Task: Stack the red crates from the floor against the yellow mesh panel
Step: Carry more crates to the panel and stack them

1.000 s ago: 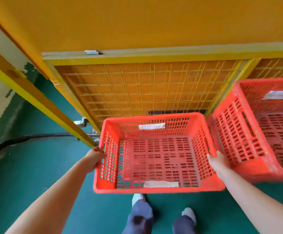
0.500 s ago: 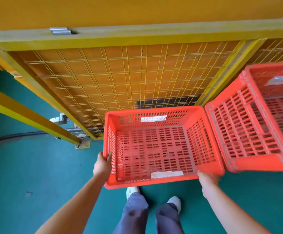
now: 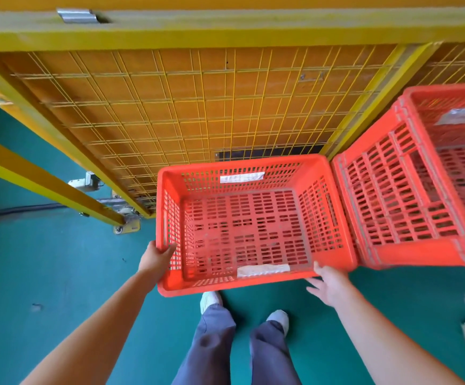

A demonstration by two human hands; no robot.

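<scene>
An empty red crate (image 3: 253, 284) with slotted walls and white labels sits low in front of the yellow mesh panel (image 3: 186, 112), its far wall close to the mesh. My left hand (image 3: 155, 258) grips the crate's left rim near the front corner, thumb hooked over the edge. My right hand (image 3: 327, 284) hovers with spread fingers at the front right corner, fingertips at the rim, holding nothing. A taller stack of red crates (image 3: 408, 195) stands directly to the right, touching or nearly touching the held crate.
Green floor (image 3: 45, 273) lies all around. A yellow brace bar (image 3: 45, 184) runs diagonally at left down to a bolted foot plate (image 3: 127, 226). A black cable (image 3: 17, 211) lies on the floor. My two feet (image 3: 242, 307) stand just behind the crate.
The crate has gone down and forward to the mesh panel beside the stack. My right hand has let go of the right rim and opened at the front corner.
</scene>
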